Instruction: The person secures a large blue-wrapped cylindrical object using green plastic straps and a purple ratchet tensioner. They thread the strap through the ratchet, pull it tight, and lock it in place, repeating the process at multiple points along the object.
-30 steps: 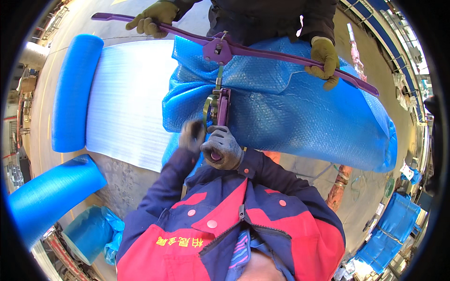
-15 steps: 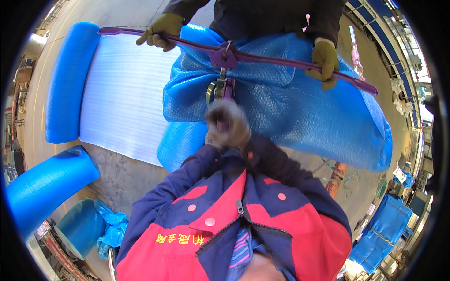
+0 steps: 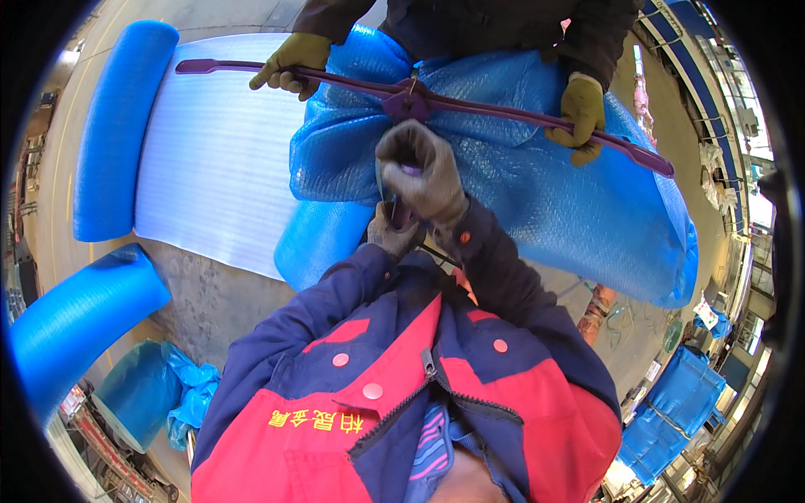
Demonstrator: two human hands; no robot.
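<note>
Both my hands wear grey work gloves and are closed on a purple strapping tool [image 3: 400, 215] in front of my chest. My left hand [image 3: 392, 235] grips it close to my body. Farther forward, my right hand [image 3: 424, 172] is wrapped round its handle, hiding most of the tool. Just beyond is the centre joint of a long-handled purple crimper [image 3: 408, 102], its two arms spread wide. A co-worker's gloved hands [image 3: 298, 63] hold those arms, one on each side. Under the tools lies a bundle in blue bubble wrap [image 3: 537, 193], gathered in folds at the crimper.
On the left, a blue roll [image 3: 126, 126] stands at the edge of a white foam sheet [image 3: 218, 151]. Another blue roll [image 3: 88, 310] and a blue bin-like container [image 3: 138, 394] are nearer. A blue-wrapped package [image 3: 675, 411] sits at the right.
My right hand has moved forward, away from my left hand, up to the crimper's joint. My left hand stays near my chest. The co-worker's hands keep hold of the crimper.
</note>
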